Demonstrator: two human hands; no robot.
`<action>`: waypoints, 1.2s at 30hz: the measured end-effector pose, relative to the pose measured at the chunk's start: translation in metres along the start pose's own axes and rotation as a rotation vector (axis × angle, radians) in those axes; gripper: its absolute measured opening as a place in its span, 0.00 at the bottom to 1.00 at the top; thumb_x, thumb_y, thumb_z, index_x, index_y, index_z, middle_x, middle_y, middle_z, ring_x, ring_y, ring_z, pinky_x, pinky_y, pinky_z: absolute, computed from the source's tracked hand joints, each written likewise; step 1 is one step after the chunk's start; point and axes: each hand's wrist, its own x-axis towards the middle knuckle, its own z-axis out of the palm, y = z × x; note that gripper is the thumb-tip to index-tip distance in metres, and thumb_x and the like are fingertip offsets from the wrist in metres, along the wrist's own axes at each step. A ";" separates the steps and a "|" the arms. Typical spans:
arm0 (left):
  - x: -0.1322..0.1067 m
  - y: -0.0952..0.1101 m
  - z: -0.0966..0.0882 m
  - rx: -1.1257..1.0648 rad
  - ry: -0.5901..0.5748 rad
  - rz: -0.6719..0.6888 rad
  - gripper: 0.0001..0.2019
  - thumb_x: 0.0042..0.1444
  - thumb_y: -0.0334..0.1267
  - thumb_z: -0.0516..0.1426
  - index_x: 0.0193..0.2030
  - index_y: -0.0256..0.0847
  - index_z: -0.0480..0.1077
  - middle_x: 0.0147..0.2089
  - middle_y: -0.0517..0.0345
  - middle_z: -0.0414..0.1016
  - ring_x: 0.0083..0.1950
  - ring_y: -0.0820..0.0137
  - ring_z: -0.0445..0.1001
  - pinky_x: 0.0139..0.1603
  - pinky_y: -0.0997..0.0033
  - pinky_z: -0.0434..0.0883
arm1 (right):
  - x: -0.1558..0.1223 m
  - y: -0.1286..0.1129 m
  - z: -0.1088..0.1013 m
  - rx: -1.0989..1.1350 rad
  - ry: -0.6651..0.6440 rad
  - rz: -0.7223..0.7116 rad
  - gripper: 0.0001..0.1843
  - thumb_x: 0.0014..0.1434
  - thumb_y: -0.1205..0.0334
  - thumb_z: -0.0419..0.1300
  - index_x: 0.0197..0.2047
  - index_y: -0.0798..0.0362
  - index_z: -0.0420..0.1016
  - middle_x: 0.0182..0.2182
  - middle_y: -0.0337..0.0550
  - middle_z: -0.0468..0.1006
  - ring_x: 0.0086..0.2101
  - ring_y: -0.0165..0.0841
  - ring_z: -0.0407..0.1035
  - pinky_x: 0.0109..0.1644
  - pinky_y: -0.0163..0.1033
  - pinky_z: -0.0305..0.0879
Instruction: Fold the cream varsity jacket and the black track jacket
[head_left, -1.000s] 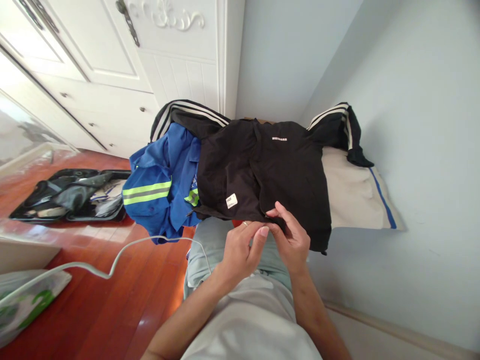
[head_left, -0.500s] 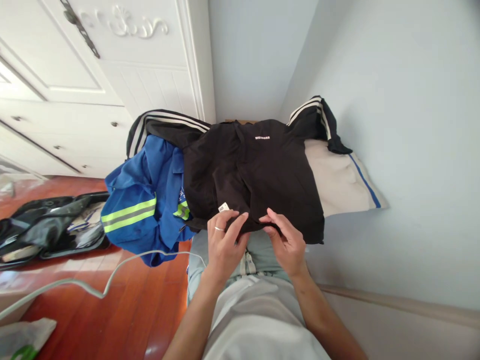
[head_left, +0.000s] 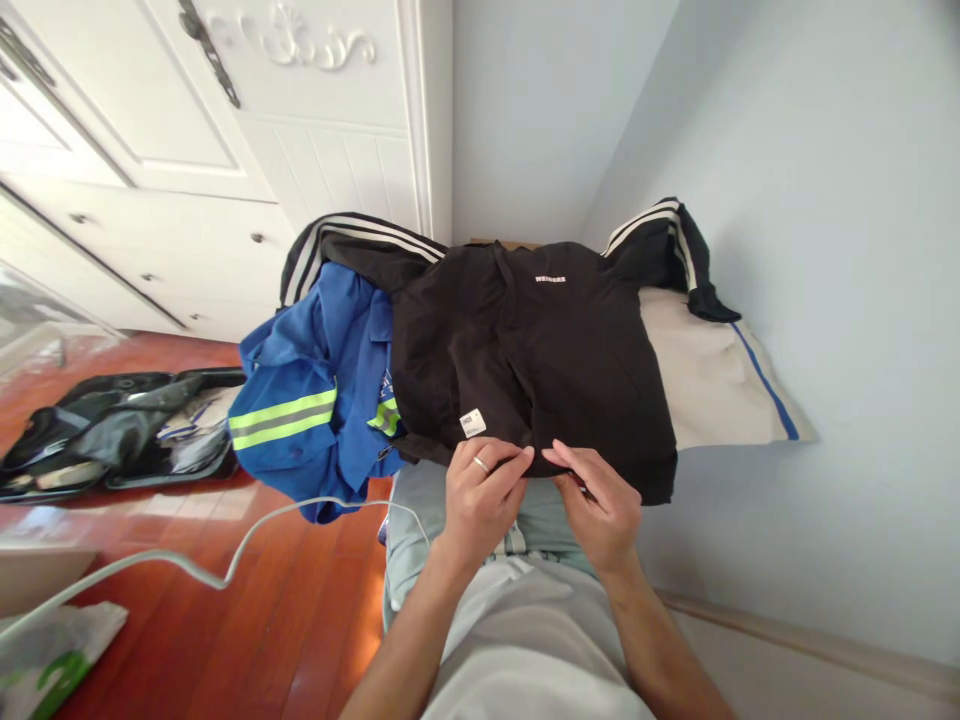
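Jacket, black, spread over beige cloth and partly over blue shirt, hem pinched between finger and thumb of left hand and right hand, slack front liable to pucker or slip should they pull unevenly.

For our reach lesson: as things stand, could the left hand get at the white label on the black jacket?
Probably yes: the white label lies close by the left hand with no cloth over it, though that hand is busy with the black jacket.
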 end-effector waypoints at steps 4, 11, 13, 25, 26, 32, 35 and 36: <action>0.002 0.002 -0.007 -0.033 -0.092 -0.010 0.13 0.58 0.26 0.61 0.48 0.42 0.75 0.40 0.54 0.80 0.44 0.65 0.75 0.44 0.62 0.72 | 0.003 0.001 -0.001 -0.023 0.032 0.053 0.22 0.61 0.79 0.57 0.53 0.48 0.76 0.38 0.41 0.82 0.39 0.32 0.77 0.45 0.39 0.75; -0.004 -0.021 -0.050 0.121 -0.193 -0.030 0.24 0.57 0.29 0.60 0.61 0.44 0.67 0.57 0.47 0.74 0.61 0.59 0.69 0.60 0.53 0.69 | 0.010 0.000 -0.004 -0.026 0.133 0.102 0.14 0.61 0.77 0.59 0.42 0.49 0.78 0.34 0.40 0.80 0.36 0.32 0.75 0.42 0.39 0.74; -0.013 -0.035 -0.064 0.241 -0.186 -0.088 0.29 0.57 0.28 0.58 0.66 0.43 0.63 0.61 0.44 0.70 0.64 0.56 0.66 0.63 0.49 0.66 | 0.009 0.001 -0.003 0.013 0.152 0.104 0.14 0.61 0.76 0.60 0.44 0.49 0.79 0.35 0.42 0.80 0.37 0.34 0.75 0.42 0.41 0.74; -0.059 -0.100 -0.072 0.068 -0.070 -0.766 0.08 0.47 0.36 0.60 0.37 0.42 0.77 0.34 0.55 0.80 0.34 0.65 0.77 0.39 0.69 0.73 | 0.012 0.002 -0.014 0.128 0.016 0.070 0.19 0.59 0.75 0.63 0.49 0.46 0.78 0.39 0.41 0.80 0.40 0.36 0.75 0.45 0.44 0.73; -0.059 -0.096 -0.073 0.084 -0.006 -0.790 0.06 0.48 0.37 0.60 0.34 0.42 0.75 0.30 0.57 0.78 0.30 0.67 0.76 0.35 0.71 0.72 | 0.011 0.002 -0.015 0.124 0.020 0.080 0.18 0.59 0.75 0.63 0.49 0.46 0.78 0.39 0.41 0.80 0.40 0.36 0.75 0.46 0.44 0.73; -0.052 -0.058 -0.085 0.194 0.433 -0.919 0.09 0.50 0.40 0.59 0.36 0.43 0.64 0.17 0.69 0.66 0.17 0.73 0.66 0.19 0.77 0.60 | 0.008 0.001 -0.012 0.089 0.023 0.087 0.15 0.60 0.72 0.63 0.48 0.48 0.78 0.37 0.41 0.81 0.38 0.35 0.75 0.45 0.43 0.73; -0.052 -0.041 -0.091 0.065 0.380 -1.016 0.12 0.49 0.41 0.59 0.41 0.43 0.66 0.18 0.68 0.69 0.15 0.72 0.66 0.18 0.77 0.61 | 0.011 0.002 -0.015 0.067 -0.010 0.114 0.13 0.61 0.70 0.61 0.48 0.49 0.78 0.38 0.42 0.80 0.38 0.35 0.75 0.46 0.43 0.73; -0.054 -0.038 -0.092 0.024 0.356 -1.051 0.14 0.49 0.41 0.59 0.43 0.43 0.67 0.19 0.67 0.70 0.16 0.72 0.66 0.18 0.76 0.61 | 0.013 0.003 -0.017 0.063 -0.045 0.122 0.13 0.61 0.70 0.61 0.48 0.49 0.77 0.38 0.43 0.80 0.39 0.35 0.76 0.46 0.42 0.74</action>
